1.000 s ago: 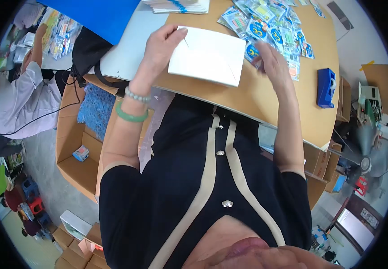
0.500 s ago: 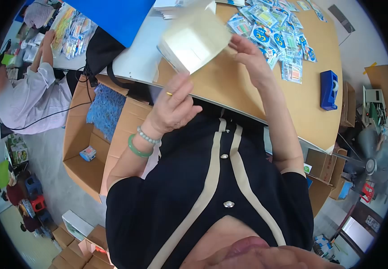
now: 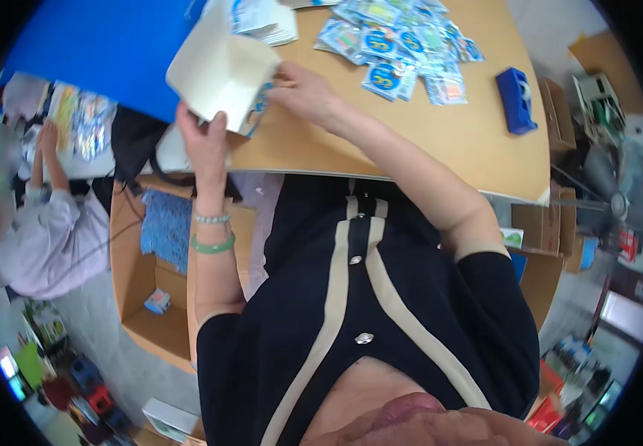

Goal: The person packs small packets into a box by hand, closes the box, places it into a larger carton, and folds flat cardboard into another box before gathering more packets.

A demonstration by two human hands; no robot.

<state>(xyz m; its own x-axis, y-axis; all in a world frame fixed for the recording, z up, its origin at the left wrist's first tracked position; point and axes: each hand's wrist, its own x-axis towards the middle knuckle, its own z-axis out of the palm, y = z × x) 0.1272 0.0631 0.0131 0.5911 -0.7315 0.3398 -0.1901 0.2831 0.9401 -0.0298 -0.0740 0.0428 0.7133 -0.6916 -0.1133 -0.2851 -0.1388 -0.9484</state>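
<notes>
A white-lined cardboard box (image 3: 221,70) with blue print on its outer side is tilted over the near left part of the table, its pale inside facing me. My left hand (image 3: 206,145) grips its lower left edge between thumb and fingers. On the opposite side, my right hand (image 3: 305,93) has its fingers closed on the box's right edge. Beyond the box lies a stack of white and blue printed cards or flat boxes (image 3: 265,22). To the right of my right hand, several small clear packets with blue labels (image 3: 410,48) are heaped on the table (image 3: 351,156).
A blue tape dispenser (image 3: 516,100) stands near the table's right edge. A large blue panel (image 3: 106,52) lies at the left. Below it, an open carton (image 3: 150,297) holds blue shredded material (image 3: 165,227). A co-worker in a pale shirt (image 3: 46,238) sits at the far left.
Both hands and the box have moved left in view. My right fingers, spread near the box before, now close on its right edge. The camera view has also shifted.
</notes>
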